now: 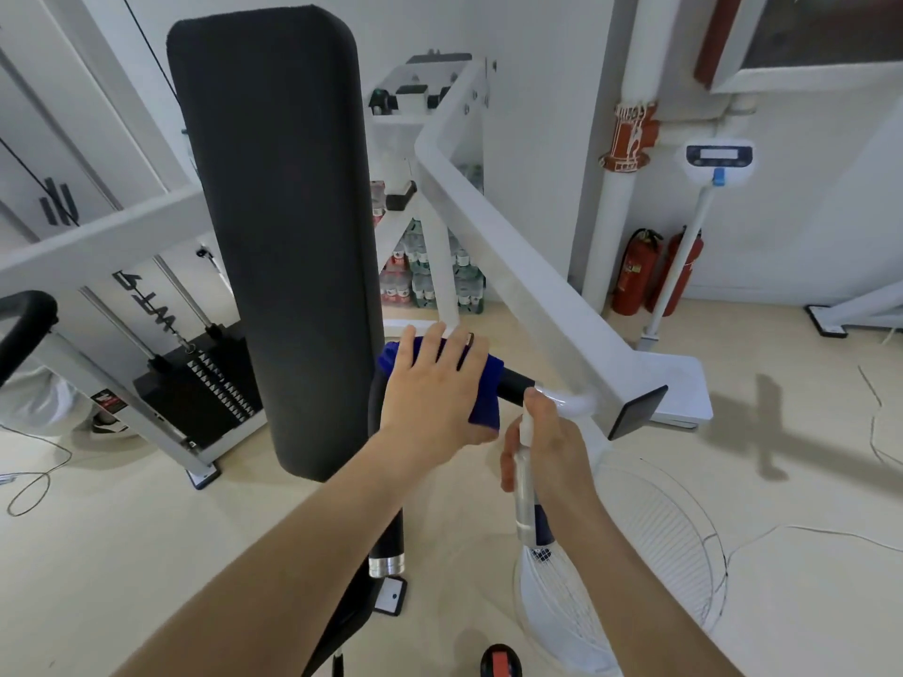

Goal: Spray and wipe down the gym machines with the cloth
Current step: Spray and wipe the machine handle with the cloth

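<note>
From above the person's shoulders, the tall black back pad [273,237] of a white-framed gym machine [513,266] fills the middle of the room. Just to the right of the pad a black handle grip [513,382] sticks out and joins a curved white tube.

The blue cloth [486,383] is draped over that grip, right beside the pad's lower edge. The left hand [435,383] lies on top of the cloth with the fingers spread across it and the thumb tucked in at the cloth's near corner, so the cloth is clamped round the handle.

The right hand [547,447] sits just below and right of it, wrapped round a slim clear spray bottle [525,481]. The bottle stands nearly upright, its top close to the bare end of the grip, and one finger rests up at the head of the bottle.

Behind the pad on the left stands a black weight stack [205,378] with its guide rods. Shrink-wrapped packs of water bottles [430,276] are piled against the far wall. Two red fire extinguishers [635,271] stand in the corner by a white pipe, with a white standing scale [684,383] just beside them. A white fan guard [650,544] lies low on the right, under the right forearm, and thin cables trail over the pale floor [122,554].
</note>
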Available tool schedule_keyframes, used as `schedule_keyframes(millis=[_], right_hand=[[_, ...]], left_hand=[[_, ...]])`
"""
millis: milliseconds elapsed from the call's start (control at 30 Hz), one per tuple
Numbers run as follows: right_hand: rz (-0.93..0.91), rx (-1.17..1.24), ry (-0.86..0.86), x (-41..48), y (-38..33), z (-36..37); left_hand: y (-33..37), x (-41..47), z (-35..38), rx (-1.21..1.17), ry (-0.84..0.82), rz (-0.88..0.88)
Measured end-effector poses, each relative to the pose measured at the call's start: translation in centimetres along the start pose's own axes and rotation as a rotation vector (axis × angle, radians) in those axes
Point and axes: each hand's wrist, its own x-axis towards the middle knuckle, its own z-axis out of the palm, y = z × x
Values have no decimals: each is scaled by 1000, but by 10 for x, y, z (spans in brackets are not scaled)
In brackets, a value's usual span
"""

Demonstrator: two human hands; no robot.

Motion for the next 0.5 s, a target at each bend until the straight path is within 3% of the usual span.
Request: schedule_keyframes(millis=[133, 233, 333, 400, 500], right_hand=[[4, -52, 20, 4, -3, -7], [27, 0, 4, 7, -7, -9], [61, 84, -52, 9, -9, -8], [33, 62, -84, 10, -8, -5], [31, 52, -102, 8, -9, -1]], left_hand=[[9, 26, 6, 114, 34, 109], [19, 50, -4, 129, -44, 314], [16, 55, -7, 81, -132, 394], [5, 56, -10, 42, -169, 383], [-25, 50, -17, -42, -224, 225]])
